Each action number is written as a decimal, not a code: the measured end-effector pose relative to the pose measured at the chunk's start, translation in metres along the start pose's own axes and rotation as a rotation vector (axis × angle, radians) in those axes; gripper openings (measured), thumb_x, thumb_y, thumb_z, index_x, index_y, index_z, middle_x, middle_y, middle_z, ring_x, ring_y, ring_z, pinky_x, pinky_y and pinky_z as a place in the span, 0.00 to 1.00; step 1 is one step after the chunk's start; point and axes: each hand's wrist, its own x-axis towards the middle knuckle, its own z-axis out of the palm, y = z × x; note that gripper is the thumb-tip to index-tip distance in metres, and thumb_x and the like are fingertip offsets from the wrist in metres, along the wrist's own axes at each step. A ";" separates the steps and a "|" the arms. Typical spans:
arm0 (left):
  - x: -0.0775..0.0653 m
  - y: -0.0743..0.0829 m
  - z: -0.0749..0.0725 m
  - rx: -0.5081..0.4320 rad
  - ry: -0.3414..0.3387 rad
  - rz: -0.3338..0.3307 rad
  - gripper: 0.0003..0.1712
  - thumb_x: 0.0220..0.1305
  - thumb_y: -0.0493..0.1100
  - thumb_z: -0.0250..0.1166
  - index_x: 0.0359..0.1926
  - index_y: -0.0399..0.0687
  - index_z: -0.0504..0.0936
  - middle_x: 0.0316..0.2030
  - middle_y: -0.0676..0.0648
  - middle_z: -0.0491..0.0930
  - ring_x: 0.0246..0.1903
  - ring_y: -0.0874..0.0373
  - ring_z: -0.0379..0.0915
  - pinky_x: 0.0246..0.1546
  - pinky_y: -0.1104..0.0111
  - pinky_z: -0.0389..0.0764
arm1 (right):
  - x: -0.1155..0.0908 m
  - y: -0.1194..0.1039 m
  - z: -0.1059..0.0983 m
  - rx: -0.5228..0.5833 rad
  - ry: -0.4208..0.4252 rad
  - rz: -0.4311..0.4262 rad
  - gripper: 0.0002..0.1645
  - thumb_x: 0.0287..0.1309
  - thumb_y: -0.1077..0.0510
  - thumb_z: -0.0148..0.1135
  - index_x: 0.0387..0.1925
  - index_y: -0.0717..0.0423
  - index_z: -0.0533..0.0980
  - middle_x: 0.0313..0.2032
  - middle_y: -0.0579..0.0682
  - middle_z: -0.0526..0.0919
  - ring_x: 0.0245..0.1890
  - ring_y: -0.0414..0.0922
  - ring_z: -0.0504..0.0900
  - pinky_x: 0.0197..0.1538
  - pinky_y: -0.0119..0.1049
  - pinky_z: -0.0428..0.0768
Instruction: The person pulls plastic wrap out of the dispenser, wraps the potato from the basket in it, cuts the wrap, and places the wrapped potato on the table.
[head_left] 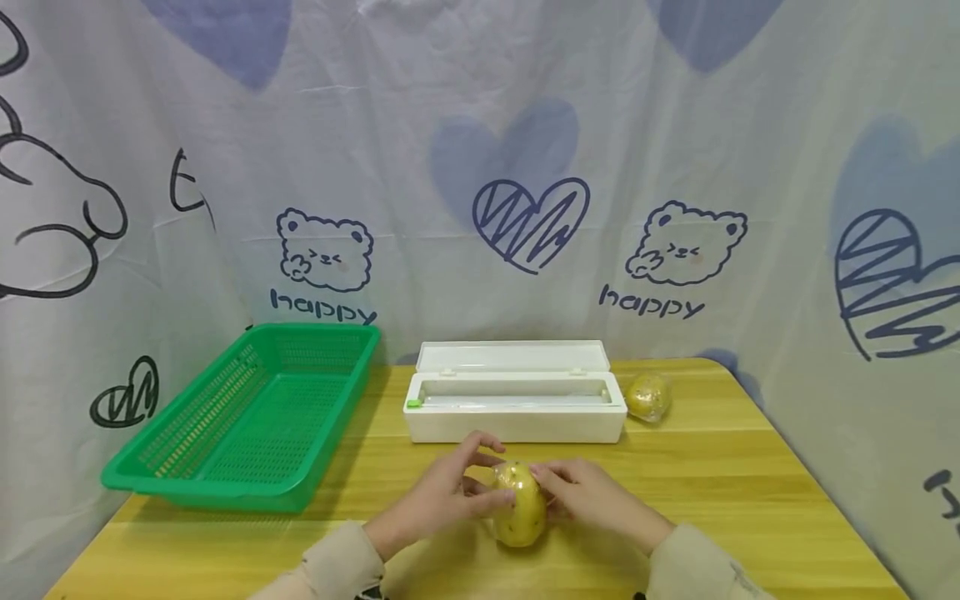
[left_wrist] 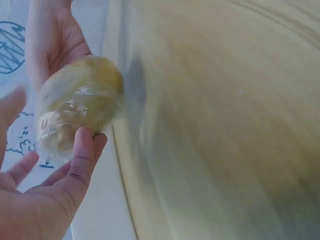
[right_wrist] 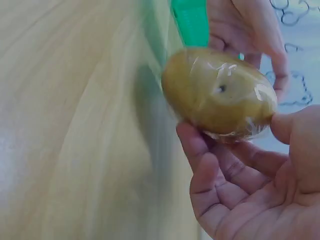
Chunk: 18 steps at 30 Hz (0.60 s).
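A yellow potato [head_left: 519, 510] in glossy clear plastic wrap is held up between the two hands, close over the table. My right hand [right_wrist: 250, 185] grips it, with the thumb at one end and curled fingers beneath, as the right wrist view shows. On the other side my left hand [head_left: 453, 492] touches the wrapped potato [left_wrist: 82, 100] with an outstretched thumb, while its forefinger is lifted away from the surface. The wrap looks wrinkled at the end near the left thumb.
Behind the hands stands a white plastic wrap dispenser box [head_left: 517, 425] with its lid raised. Another wrapped potato [head_left: 648, 397] lies just right of it. A green basket [head_left: 300, 492] sits at the left of the wooden table [head_left: 720, 508], before a printed curtain [head_left: 525, 67].
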 end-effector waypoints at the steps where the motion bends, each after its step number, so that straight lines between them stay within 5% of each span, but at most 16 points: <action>1: 0.000 -0.002 0.002 0.024 -0.009 0.005 0.31 0.69 0.46 0.76 0.67 0.50 0.73 0.65 0.34 0.80 0.44 0.51 0.90 0.45 0.65 0.91 | 0.002 0.002 0.001 0.023 0.008 0.024 0.28 0.84 0.43 0.51 0.53 0.63 0.85 0.37 0.54 0.90 0.29 0.44 0.85 0.31 0.35 0.83; 4: 0.001 -0.008 0.008 0.078 -0.021 0.004 0.39 0.61 0.43 0.82 0.70 0.47 0.75 0.67 0.35 0.77 0.42 0.56 0.90 0.45 0.71 0.89 | 0.007 0.010 0.005 0.025 0.047 0.042 0.26 0.85 0.45 0.50 0.57 0.62 0.82 0.29 0.50 0.87 0.22 0.42 0.82 0.26 0.34 0.81; 8: 0.005 -0.012 0.013 0.093 -0.020 -0.037 0.41 0.59 0.41 0.83 0.71 0.40 0.77 0.68 0.35 0.78 0.42 0.57 0.90 0.45 0.72 0.89 | 0.002 0.012 0.008 -0.056 0.090 -0.004 0.28 0.82 0.46 0.56 0.72 0.56 0.72 0.38 0.57 0.88 0.24 0.43 0.85 0.27 0.35 0.84; 12: 0.007 -0.012 0.014 0.090 -0.021 -0.071 0.43 0.61 0.39 0.81 0.74 0.35 0.73 0.72 0.33 0.75 0.49 0.47 0.91 0.48 0.69 0.90 | -0.005 0.008 0.008 -0.124 0.035 -0.022 0.44 0.69 0.42 0.71 0.78 0.54 0.68 0.52 0.60 0.86 0.35 0.42 0.86 0.36 0.34 0.86; 18: 0.007 -0.014 0.014 0.025 -0.056 -0.083 0.43 0.65 0.34 0.77 0.75 0.25 0.67 0.75 0.28 0.68 0.63 0.33 0.82 0.54 0.63 0.88 | -0.010 0.008 0.010 -0.112 -0.005 -0.022 0.57 0.60 0.45 0.80 0.81 0.61 0.62 0.49 0.57 0.86 0.38 0.43 0.83 0.40 0.31 0.82</action>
